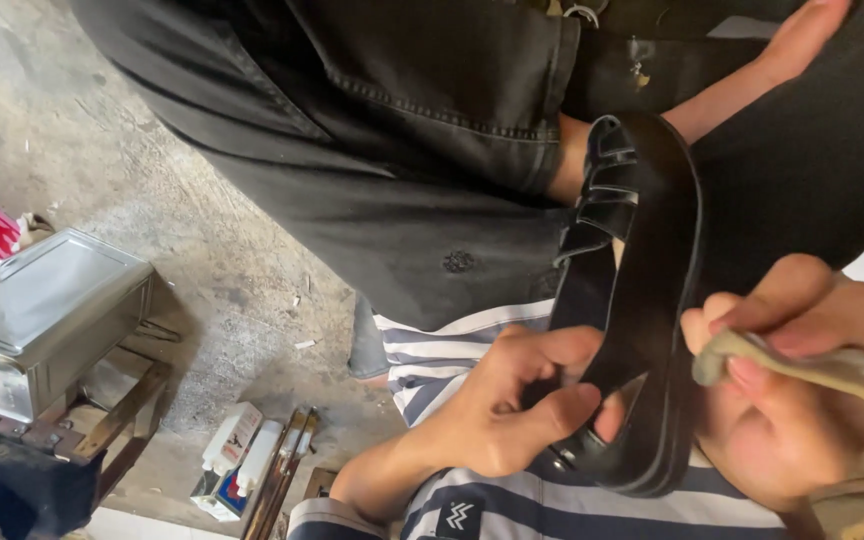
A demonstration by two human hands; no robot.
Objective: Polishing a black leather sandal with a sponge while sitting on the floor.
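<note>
A person's left hand (502, 415) grips a black sandal (637, 300) by its heel end, while the right hand (802, 380) pinches a worn brush (792, 362) against its sole.

The left hand (512, 410) is raised from the lower left — its fingers (562, 350) curled shut in a grip, thumb pressed forward. The right hand (802, 380) is closed too — fingers pinched together near the thumb.
</note>
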